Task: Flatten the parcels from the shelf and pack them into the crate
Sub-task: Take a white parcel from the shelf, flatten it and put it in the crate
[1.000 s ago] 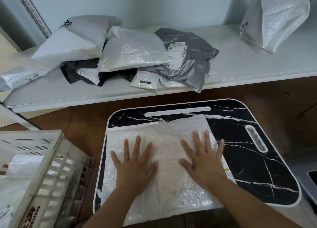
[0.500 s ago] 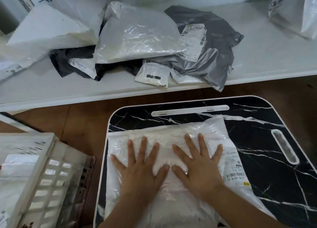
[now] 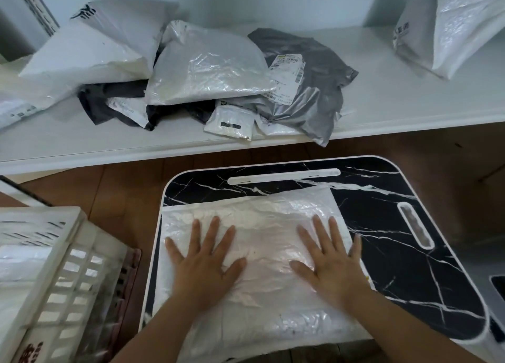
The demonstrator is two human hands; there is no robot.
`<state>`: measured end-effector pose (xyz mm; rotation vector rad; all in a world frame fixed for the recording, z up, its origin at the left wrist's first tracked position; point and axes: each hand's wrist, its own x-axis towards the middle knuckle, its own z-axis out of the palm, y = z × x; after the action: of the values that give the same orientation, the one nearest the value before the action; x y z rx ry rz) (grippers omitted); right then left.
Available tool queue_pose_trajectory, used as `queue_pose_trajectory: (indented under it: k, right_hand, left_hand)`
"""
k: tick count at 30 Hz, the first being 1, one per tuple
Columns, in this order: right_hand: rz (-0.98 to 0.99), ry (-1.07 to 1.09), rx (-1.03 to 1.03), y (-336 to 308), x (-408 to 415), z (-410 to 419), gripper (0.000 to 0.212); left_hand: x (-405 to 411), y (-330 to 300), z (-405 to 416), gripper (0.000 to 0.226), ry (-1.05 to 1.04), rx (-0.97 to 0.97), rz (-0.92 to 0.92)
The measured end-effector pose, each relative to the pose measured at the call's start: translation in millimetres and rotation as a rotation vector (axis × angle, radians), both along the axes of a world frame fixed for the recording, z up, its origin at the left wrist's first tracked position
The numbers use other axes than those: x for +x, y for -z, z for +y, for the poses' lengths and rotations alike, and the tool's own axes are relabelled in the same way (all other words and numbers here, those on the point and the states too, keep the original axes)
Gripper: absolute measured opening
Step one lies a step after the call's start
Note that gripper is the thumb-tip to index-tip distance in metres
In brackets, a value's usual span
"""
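White parcel [image 3: 262,256] lies flat on the black marbled table [image 3: 396,275], under the left hand [image 3: 203,267] and right hand [image 3: 332,267], fingers spread wide, palms down.

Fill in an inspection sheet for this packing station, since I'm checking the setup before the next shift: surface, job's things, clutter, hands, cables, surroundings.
Surface: black marble-pattern tray table with a white rim, standing on a wooden floor.
Job's things: white bubble mailer lying on the table; white slatted crate at left, already holding white parcels; pile of white and grey parcels on the white shelf.
Clutter: one white parcel leaning apart from the pile at the shelf's right end.
Hands: left hand and right hand flat, fingers spread, pressing the mailer.
Cables: nothing seen.
Surroundings: pale wall behind the shelf.
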<state>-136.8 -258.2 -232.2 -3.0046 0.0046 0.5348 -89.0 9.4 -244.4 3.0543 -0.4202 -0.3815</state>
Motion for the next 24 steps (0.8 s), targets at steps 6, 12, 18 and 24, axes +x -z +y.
queue_pose_trajectory:
  k: [6,12,18,24]
  right_hand:
    - [-0.069,0.370,0.025,-24,-34,-30,0.095]
    - [0.091,0.938,0.886,-62,-25,-18,0.034]
    - [0.041,0.808,1.247,-127,-20,2,0.029]
    - [0.033,0.624,1.406,-193,-11,36,0.033]
  left_hand:
    - [-42,9,21,0.071,-0.193,-0.067,-0.077]
    - [-59,-31,27,0.089,-0.756,-0.393,-0.031]
    - [-54,-66,63,0.080,-0.953,-0.746,0.166]
    - [-69,-110,59,0.137,-0.438,-0.775,0.192]
